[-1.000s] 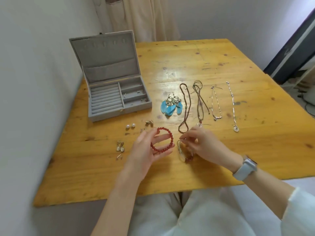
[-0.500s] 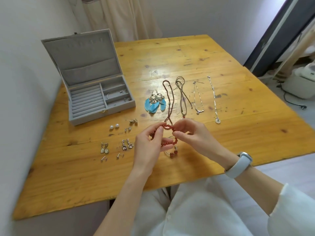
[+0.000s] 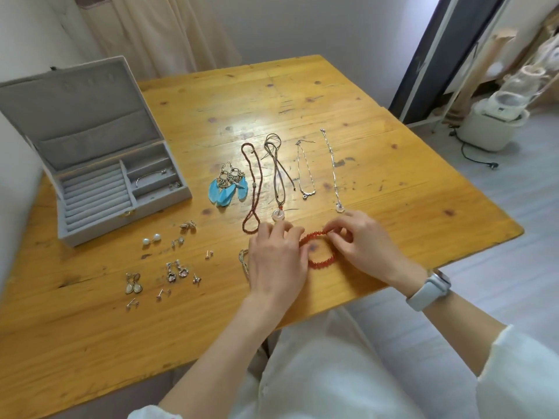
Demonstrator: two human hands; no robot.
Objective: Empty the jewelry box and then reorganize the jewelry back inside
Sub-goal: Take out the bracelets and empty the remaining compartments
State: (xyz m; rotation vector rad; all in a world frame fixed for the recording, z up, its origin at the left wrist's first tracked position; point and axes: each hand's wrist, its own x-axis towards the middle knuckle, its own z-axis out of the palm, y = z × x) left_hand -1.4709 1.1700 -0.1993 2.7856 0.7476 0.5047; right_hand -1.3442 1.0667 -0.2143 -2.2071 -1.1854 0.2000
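Hands both pinching the red bead bracelet [image 3: 317,249], left hand [image 3: 276,261] and right hand [image 3: 361,244] on either side, low over the wooden table [image 3: 393,182] near the front edge, grey jewelry box [image 3: 99,164] open far left.

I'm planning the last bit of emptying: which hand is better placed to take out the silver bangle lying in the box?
Probably the left hand: it is nearer the jewelry box, where the silver bangle lies. The right hand would cross over. Both hold the red bead bracelet.

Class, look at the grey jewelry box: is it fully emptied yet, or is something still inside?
Not empty. The open jewelry box still holds a silver bangle in a right-hand compartment, and a small piece in the compartment nearer the front.
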